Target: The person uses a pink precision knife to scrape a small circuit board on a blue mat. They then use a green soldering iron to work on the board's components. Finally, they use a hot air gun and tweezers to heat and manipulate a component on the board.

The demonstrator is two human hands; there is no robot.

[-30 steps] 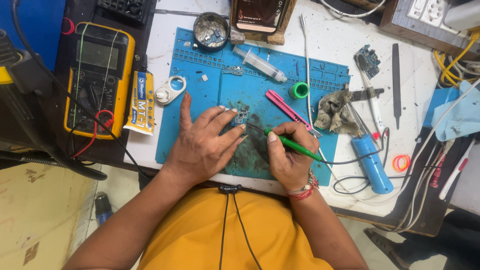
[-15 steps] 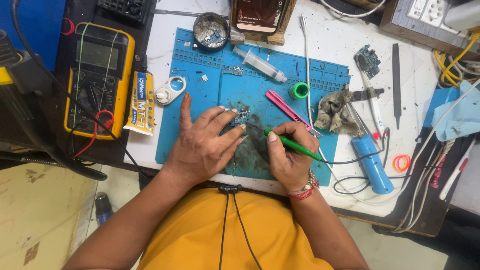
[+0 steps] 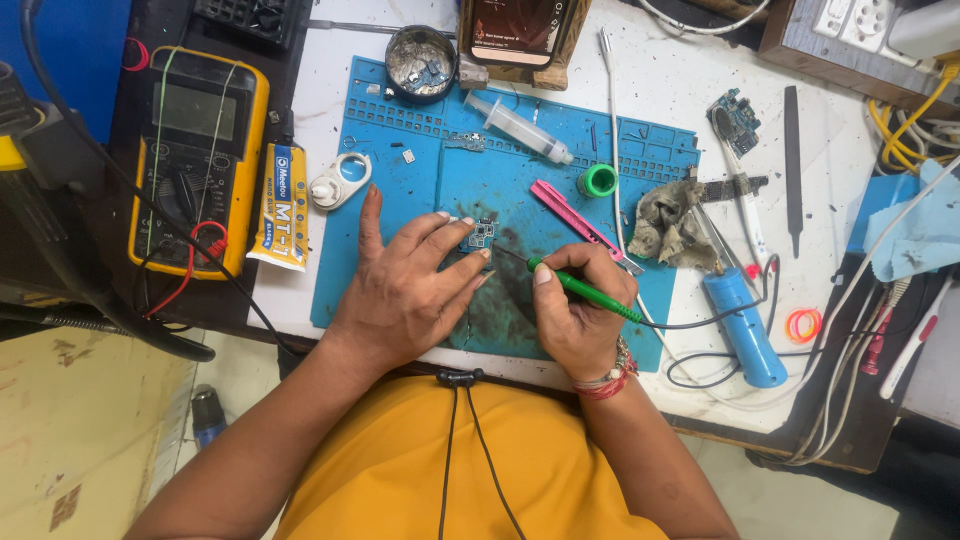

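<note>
Pinched like a pen between thumb and fingers, the green soldering iron [image 3: 580, 292] sits in the right hand [image 3: 580, 315], its dark tip angled toward a small circuit board [image 3: 479, 237]. That board lies near the middle of the blue work mat [image 3: 400, 270], on a scorched dark patch, and the left hand [image 3: 405, 290] presses flat over it, fingertips pinning its near edge, nothing actually gripped. Both hands work at the bench's front edge, just over the mat's near side.

Look along the mat's far edge: a clear syringe [image 3: 518, 128] lies slanted, a round tin of scraps [image 3: 420, 62] sits at the corner, and a green tape roll [image 3: 598, 181] stands beside a pink tool [image 3: 580, 225]. Off the mat's left edge lies a yellow glue tube [image 3: 283, 205], and further left a yellow multimeter [image 3: 198, 160] with red and black leads. To the right, a grey rag [image 3: 668, 222] is crumpled, and a blue cylinder [image 3: 743, 325] rests toward the bench's front right, the iron's black cord looping beside it.
</note>
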